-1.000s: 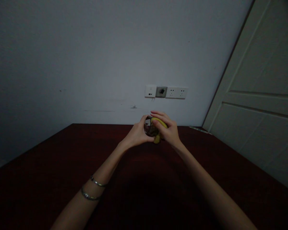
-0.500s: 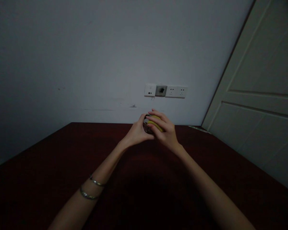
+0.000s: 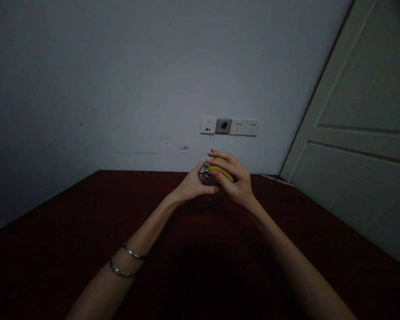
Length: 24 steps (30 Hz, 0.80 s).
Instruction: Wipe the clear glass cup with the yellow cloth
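Just above the far part of the dark red tabletop, my two hands meet around one small item. My left hand curves its thumb and fingers around a clear, shiny, glass-like piece, seen only in part. From the right, my right hand grips a rounded yellow piece that presses against the clear one. Fingers cover much of both. Whether they are joined, such as a jar and its lid, I cannot tell. Two metal bangles ring my left forearm.
A pale wall rises behind the table's far edge. Sockets and a switch panel are set in it above my hands. A panelled door slants along the right side. A thin flat strip lies at the far right edge.
My right hand and the yellow piece have shifted slightly right, and more of the yellow and clear pieces shows. My left hand has moved only a little to the right.
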Each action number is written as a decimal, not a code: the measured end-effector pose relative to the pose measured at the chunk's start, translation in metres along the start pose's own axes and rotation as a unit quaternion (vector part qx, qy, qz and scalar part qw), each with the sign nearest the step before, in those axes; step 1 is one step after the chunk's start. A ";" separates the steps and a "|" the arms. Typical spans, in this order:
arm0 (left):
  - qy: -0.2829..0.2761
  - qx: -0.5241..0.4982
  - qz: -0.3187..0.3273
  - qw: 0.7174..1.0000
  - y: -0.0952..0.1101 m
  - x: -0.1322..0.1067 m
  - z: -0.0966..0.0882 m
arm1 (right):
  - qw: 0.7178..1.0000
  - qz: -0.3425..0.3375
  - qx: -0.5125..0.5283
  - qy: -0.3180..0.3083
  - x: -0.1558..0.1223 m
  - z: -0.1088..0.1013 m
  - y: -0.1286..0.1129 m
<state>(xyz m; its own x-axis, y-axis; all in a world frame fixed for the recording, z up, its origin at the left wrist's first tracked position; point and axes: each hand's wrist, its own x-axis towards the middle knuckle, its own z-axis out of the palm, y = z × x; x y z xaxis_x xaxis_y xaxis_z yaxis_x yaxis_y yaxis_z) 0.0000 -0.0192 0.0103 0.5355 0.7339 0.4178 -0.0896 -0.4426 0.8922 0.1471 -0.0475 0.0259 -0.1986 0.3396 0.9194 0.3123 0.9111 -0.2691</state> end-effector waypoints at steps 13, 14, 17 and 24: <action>-0.010 -0.024 -0.010 1.000 0.009 -0.001 0.000 | 0.999 0.011 0.031 0.038 0.001 -0.002 0.005; -0.009 -0.026 -0.010 1.000 0.009 -0.001 0.000 | 1.000 0.002 0.021 0.021 0.001 -0.002 0.003; -0.011 -0.021 -0.005 1.000 0.010 -0.001 -0.002 | 1.000 -0.003 0.006 0.004 0.000 -0.002 0.001; -0.005 0.040 0.005 0.999 0.010 -0.001 -0.006 | 0.992 0.086 0.074 0.063 0.004 -0.001 0.014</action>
<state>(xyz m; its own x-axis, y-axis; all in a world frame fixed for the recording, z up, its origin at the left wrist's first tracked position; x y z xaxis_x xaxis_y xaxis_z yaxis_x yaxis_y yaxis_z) -0.0059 -0.0210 0.0195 0.5427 0.7249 0.4242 -0.0268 -0.4899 0.8714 0.1515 -0.0341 0.0261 -0.0345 0.4701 0.8819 0.1899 0.8695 -0.4560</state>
